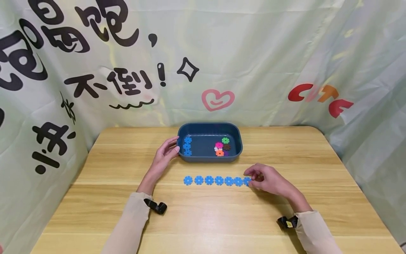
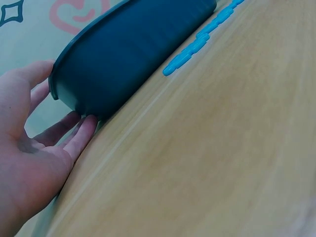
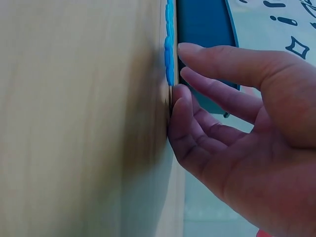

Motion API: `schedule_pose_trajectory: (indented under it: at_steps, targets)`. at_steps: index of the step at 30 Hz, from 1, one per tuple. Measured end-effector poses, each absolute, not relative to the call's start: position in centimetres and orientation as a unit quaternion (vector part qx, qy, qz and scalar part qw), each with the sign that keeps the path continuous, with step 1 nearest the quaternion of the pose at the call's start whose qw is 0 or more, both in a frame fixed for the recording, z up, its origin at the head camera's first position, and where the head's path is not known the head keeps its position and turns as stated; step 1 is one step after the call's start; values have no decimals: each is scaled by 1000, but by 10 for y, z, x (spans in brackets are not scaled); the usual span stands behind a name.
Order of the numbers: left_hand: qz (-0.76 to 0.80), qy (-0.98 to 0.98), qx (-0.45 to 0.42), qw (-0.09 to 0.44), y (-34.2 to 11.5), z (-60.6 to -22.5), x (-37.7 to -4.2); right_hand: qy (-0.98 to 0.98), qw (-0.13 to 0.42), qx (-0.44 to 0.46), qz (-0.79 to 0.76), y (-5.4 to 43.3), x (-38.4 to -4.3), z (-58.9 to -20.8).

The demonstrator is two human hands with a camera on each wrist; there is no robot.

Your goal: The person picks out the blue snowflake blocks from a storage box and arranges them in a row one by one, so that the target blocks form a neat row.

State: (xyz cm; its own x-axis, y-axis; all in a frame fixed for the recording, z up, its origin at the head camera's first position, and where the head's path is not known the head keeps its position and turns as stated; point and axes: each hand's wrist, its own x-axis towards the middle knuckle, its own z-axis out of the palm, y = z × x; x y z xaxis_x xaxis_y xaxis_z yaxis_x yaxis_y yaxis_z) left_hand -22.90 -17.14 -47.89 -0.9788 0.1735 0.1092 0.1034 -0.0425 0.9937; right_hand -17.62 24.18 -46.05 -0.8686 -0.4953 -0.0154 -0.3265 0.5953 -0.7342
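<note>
A row of several blue snowflake building discs (image 1: 208, 180) lies flat on the table in front of a dark blue rectangular bin (image 1: 209, 159). My left hand (image 1: 165, 152) rests its fingertips on the bin's left end; in the left wrist view, fingers (image 2: 81, 136) touch the outer wall low down and another fingertip is at the rim. At the row's right end, my right hand (image 1: 266, 179) has loosely bent fingers, its fingertips partly covering the last disc. A gap shows between thumb and fingers in the right wrist view, with the row's end (image 3: 169, 64) beside the fingertips.
Inside the bin, more blue discs (image 1: 187, 146) lie at the left, while green (image 1: 225, 140), pink, brown, white, orange (image 1: 220, 153) and purple ones cluster at the right. A printed curtain (image 1: 260, 70) hangs behind the wooden table (image 1: 203, 218).
</note>
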Motion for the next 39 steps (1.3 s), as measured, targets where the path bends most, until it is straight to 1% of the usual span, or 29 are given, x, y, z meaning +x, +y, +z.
schedule_pose_trajectory:
  at_steps: [9,18,23,35,39]
  targets:
    - [720,686,103,27,-172,-478,-229,882,70,-237,-401,222,-178,-454]
    - [714,691,105,25,-171,-478,-228,859,18,-281,-427,195,-186,-430]
    - [710,696,102,24,-170,-478,-228,852,-4,-288,-436,179,-194,-419]
    - [708,699,101,23,-171,-479,-228,831,-22,-296,-471,134,-220,-416]
    - [711,695,104,21,-174,-491,-233,835,-17,-287,-469,120,-230,-420]
